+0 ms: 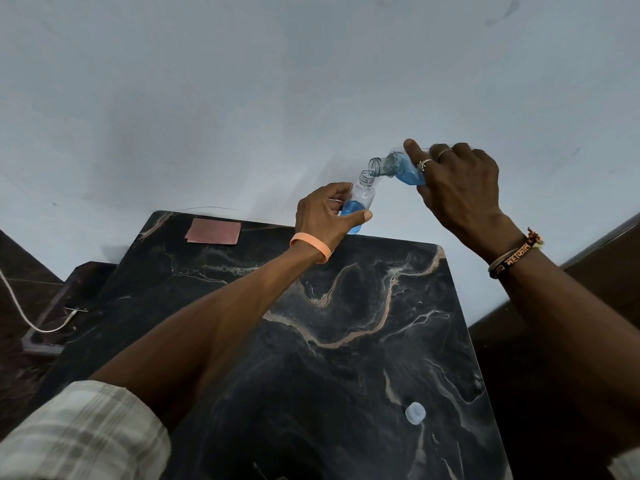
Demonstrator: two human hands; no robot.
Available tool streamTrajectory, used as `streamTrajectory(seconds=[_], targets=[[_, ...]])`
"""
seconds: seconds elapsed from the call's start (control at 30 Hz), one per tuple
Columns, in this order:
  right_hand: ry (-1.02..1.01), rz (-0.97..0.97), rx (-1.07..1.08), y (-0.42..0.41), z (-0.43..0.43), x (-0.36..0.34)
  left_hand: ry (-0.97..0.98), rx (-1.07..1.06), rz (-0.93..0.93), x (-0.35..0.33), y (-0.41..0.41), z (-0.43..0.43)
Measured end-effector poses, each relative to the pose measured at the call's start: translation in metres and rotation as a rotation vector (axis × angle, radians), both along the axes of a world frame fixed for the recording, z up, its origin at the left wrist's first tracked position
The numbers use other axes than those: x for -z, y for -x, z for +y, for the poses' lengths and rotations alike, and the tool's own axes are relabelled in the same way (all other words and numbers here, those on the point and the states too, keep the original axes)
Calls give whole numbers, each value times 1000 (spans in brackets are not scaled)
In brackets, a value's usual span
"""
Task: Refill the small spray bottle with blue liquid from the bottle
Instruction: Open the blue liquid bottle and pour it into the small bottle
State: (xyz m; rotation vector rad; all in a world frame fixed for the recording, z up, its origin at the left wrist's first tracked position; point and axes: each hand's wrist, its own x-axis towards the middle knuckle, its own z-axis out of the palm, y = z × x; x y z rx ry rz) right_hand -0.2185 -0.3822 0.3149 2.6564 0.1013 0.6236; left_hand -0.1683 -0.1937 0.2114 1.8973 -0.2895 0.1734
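Head view: half-full, uncapped spray bottle (360, 202)

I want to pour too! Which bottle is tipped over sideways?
The bigger bottle in the right hand is tipped, mouth down toward the small spray bottle, which the left hand holds nearly upright.

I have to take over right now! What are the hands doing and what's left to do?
Left hand: holds the small spray bottle upright, open, partly filled with blue.
Right hand: holds the bigger bottle tilted, its mouth at the small bottle's mouth.
Both are above the far edge of the black table. A white cap lies near the front.
Done: bottles opened, pouring started.
Left: finish filling, close both. The spray top is not in view.
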Motion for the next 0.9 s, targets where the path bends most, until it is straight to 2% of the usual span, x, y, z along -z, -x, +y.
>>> streamTrajectory(seconds=[0.9], targets=[[13,-13,-13,0,-2,0,9,13,9,0,1,-2]])
